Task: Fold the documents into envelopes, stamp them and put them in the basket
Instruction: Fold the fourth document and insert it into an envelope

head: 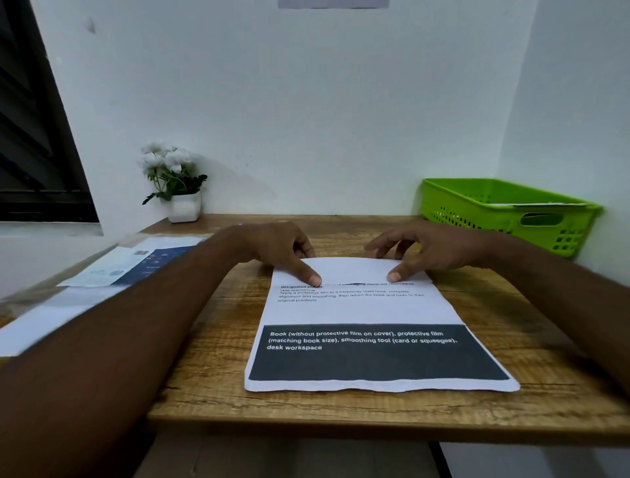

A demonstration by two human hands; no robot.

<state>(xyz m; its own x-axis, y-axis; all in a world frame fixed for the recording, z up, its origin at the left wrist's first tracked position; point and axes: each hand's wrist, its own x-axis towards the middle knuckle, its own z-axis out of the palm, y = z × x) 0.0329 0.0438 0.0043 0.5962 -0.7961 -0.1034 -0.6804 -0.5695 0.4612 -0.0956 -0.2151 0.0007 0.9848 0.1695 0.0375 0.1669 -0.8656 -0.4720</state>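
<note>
white printed paper sheet point(371, 310) on grainy wooden desk point(211, 358), far end folded over, left hand point(276, 247) forefinger and right hand point(433, 249) thumb press its flap edge, nothing gripped, green slotted plastic basket point(504, 211) beyond right hand

We find a white pot point(184, 208) of white flowers point(166, 159) left of centre at the back of the wooden table point(204, 375), against the pale wall point(306, 102), a dark louvred window point(30, 136) at upper left, and a grey sheet point(332, 3) on the wall at the top edge.

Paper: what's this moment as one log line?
paper: top folded down | left hand: presses paper | right hand: presses paper
</note>
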